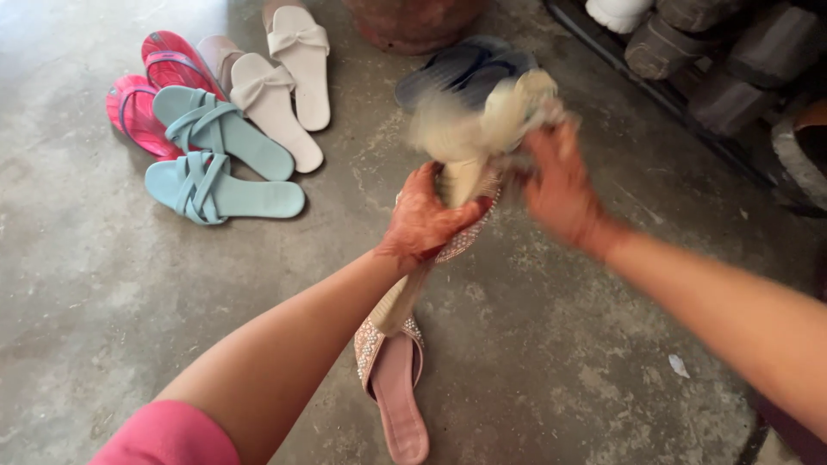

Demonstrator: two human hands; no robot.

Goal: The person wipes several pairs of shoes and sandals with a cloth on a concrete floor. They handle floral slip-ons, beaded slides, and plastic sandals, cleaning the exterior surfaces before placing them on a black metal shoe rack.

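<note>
My left hand [424, 222] grips a beige sandal [461, 176] with a studded strap, held up over the concrete floor. My right hand [562, 185] holds a pale cloth [491, 120] pressed against the upper end of that sandal; both cloth and hand are blurred by motion. The matching pink-beige sandal [396, 379] with a studded strap lies on the floor below my left wrist.
At the upper left lie a pair of light blue strappy sandals [220, 164], red flip-flops [151, 86] and white bow sandals [289, 77]. Dark blue slippers [457, 69] lie behind the cloth, a clay pot [413, 21] beyond. Dark shoes [715, 60] fill a rack at right.
</note>
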